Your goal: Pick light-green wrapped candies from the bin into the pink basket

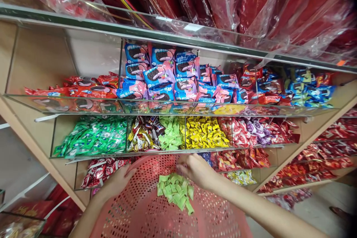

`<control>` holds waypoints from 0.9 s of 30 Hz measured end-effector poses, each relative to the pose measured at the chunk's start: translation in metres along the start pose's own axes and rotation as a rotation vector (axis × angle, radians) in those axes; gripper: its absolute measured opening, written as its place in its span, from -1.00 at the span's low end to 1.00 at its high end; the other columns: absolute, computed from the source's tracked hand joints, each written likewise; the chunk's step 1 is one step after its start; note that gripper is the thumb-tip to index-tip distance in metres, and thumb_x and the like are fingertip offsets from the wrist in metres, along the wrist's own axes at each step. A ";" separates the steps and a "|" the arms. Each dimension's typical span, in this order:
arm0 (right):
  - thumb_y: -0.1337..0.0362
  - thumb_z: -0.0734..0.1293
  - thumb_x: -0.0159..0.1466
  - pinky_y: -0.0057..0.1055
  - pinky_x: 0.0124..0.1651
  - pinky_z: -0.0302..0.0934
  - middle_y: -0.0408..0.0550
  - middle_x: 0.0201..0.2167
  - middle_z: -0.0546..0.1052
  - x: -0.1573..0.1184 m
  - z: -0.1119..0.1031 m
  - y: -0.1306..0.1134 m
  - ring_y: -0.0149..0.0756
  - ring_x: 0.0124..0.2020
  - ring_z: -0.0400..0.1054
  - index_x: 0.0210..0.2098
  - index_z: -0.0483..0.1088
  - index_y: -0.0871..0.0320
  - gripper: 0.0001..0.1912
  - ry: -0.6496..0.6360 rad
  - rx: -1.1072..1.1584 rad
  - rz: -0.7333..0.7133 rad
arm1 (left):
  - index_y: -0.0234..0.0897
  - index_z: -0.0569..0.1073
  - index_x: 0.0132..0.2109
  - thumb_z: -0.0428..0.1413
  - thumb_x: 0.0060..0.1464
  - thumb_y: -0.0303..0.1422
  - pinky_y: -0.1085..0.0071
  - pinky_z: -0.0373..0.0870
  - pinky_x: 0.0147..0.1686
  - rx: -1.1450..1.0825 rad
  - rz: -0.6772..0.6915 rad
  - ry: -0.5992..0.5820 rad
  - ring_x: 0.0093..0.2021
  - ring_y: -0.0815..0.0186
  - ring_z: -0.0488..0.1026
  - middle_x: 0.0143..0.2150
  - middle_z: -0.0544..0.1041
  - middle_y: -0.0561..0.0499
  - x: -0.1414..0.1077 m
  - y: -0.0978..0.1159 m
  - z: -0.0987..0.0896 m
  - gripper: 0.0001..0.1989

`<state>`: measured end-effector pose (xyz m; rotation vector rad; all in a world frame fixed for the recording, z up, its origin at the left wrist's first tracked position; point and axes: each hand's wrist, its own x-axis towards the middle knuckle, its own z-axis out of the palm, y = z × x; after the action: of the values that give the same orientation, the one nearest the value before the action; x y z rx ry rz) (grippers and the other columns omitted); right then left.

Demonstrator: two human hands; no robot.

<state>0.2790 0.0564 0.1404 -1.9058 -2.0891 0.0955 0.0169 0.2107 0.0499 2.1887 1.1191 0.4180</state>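
A pink-red perforated plastic basket (134, 215) is held in front of the shelves, tilted so its inside shows. A small heap of light green wrapped candies (175, 191) lies in it. My left hand (121, 178) is closed on the basket's left rim, thumb toward the inside. My right hand (195, 169) is over the far part of the basket, just above the heap. Its fingers are curled, and what they hold, if anything, is hidden. Beyond the far rim, matching green candies (170, 132) fill a shelf compartment beside yellow-wrapped candies (206, 132).
Green packets (95, 135) fill the left compartment. Above them, a glass-fronted shelf holds blue and pink cookie packs (160, 78). Its glass edge (167, 108) runs across the view. Red plastic-wrapped goods (223, 0) hang over the top. More red packets (315, 156) stand on shelves at right.
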 end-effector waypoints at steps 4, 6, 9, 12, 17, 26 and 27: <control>0.40 0.17 0.25 -0.47 -0.32 0.12 -0.03 -0.38 0.48 0.048 -0.028 -0.024 -0.34 -0.35 0.36 -0.35 0.38 0.18 -0.84 0.082 -0.177 -0.147 | -0.25 0.41 -0.28 -0.12 0.08 -0.09 0.30 0.27 -0.21 -0.034 -0.004 0.008 -0.25 0.12 0.44 -0.36 0.51 -0.05 -0.002 -0.001 0.001 -0.64; 0.45 0.14 0.26 -0.45 -0.29 0.16 0.04 -0.30 0.48 0.078 -0.032 -0.030 -0.30 -0.29 0.37 -0.27 0.37 0.20 -0.81 0.128 -0.331 -0.126 | -0.26 0.42 -0.28 -0.12 0.08 -0.10 0.30 0.27 -0.21 -0.044 -0.004 0.012 -0.24 0.12 0.44 -0.36 0.52 -0.05 -0.004 -0.001 0.001 -0.64; 0.54 0.11 0.21 -0.29 -0.12 0.18 0.22 -0.12 0.44 0.119 -0.028 -0.029 -0.14 -0.09 0.32 -0.12 0.34 0.27 -0.70 0.188 -0.462 -0.049 | -0.26 0.43 -0.27 -0.11 0.07 -0.09 0.29 0.27 -0.19 -0.055 -0.014 0.031 -0.20 0.10 0.45 -0.32 0.54 -0.08 -0.005 0.000 0.002 -0.63; 0.52 0.09 0.22 -0.12 0.06 0.07 0.31 -0.07 0.43 0.151 -0.023 -0.021 -0.07 -0.02 0.29 -0.01 0.29 0.32 -0.63 0.197 -0.477 -0.026 | -0.25 0.44 -0.27 -0.11 0.07 -0.08 0.28 0.27 -0.17 -0.062 -0.028 0.036 -0.17 0.09 0.44 -0.29 0.54 -0.09 -0.006 0.001 0.003 -0.63; 0.41 0.12 0.24 -0.09 0.18 -0.07 0.25 0.06 0.37 0.190 -0.022 -0.013 -0.07 0.05 0.24 0.06 0.25 0.27 -0.61 0.181 -0.489 -0.052 | -0.27 0.43 -0.27 -0.12 0.07 -0.09 0.25 0.26 -0.17 -0.046 -0.045 0.033 -0.19 0.09 0.44 -0.29 0.53 -0.09 -0.007 0.007 0.000 -0.63; 0.46 0.11 0.24 -0.21 0.18 -0.03 0.16 0.15 0.29 0.198 -0.018 0.003 -0.13 0.06 0.25 0.11 0.19 0.24 -0.57 0.148 -0.477 -0.074 | -0.27 0.41 -0.30 -0.14 0.09 -0.10 0.28 0.26 -0.23 -0.004 -0.053 0.012 -0.23 0.11 0.44 -0.30 0.52 -0.08 -0.006 0.007 0.000 -0.63; 0.47 0.11 0.24 -0.21 0.17 -0.01 0.18 0.15 0.29 0.195 -0.018 0.005 -0.13 0.05 0.25 0.11 0.19 0.25 -0.56 0.156 -0.484 -0.092 | -0.27 0.41 -0.30 -0.14 0.09 -0.10 0.28 0.26 -0.22 -0.002 -0.057 0.011 -0.22 0.11 0.44 -0.30 0.52 -0.08 -0.006 0.007 0.000 -0.63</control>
<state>0.2757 0.2455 0.1920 -1.9803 -2.2294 -0.6111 0.0175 0.2028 0.0548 2.1502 1.1835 0.4062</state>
